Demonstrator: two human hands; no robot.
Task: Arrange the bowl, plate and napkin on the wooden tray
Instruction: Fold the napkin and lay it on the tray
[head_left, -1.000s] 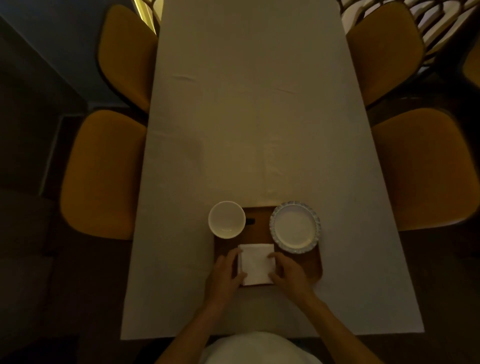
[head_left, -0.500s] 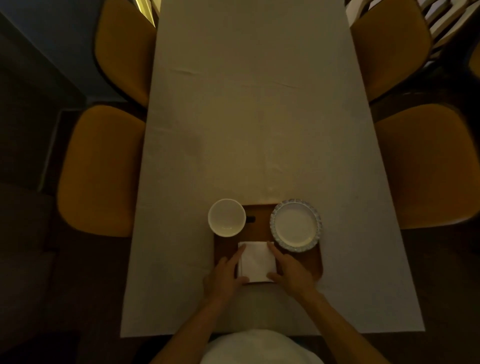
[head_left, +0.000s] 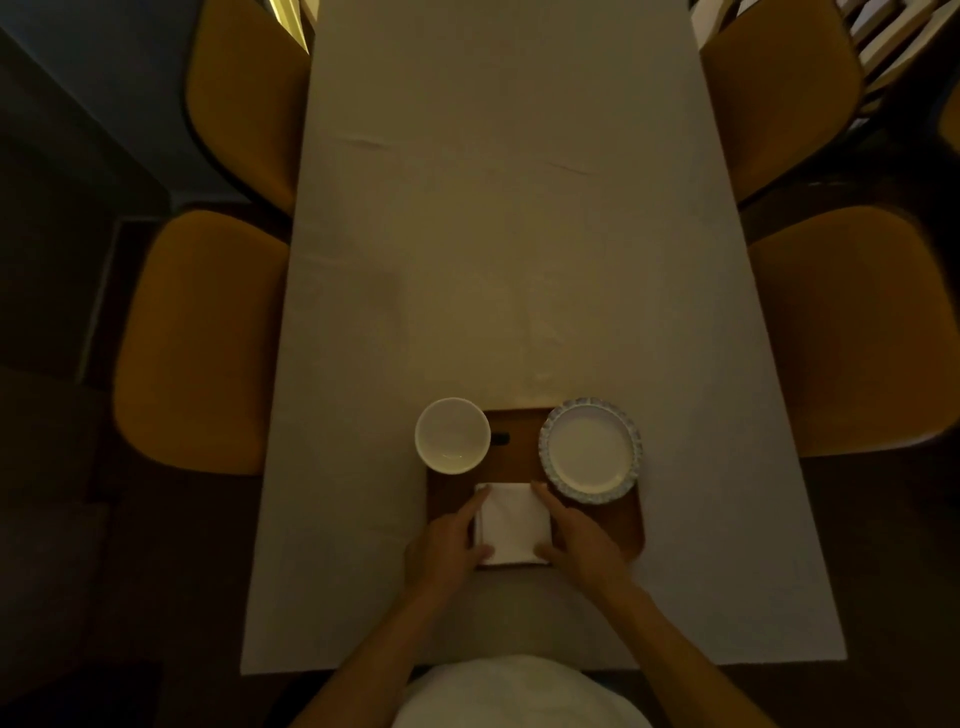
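Since a second ago both hands have slid forward along the folded white paper napkin (head_left: 513, 524), which now lies a little further onto the brown wooden tray (head_left: 626, 525). The left hand (head_left: 448, 545) and right hand (head_left: 581, 535) flank it with fingers loosely spread, pressing its edges rather than gripping. Beyond the left fingertips sits the round white bowl (head_left: 452, 435), overhanging the tray's corner; beyond the right, the white blue-rimmed plate (head_left: 590, 450). Pushing further could nudge the plate or crumple the napkin.

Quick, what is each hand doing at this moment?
Left hand: open, fingers on the napkin left edge.
Right hand: open, fingers on its right edge.
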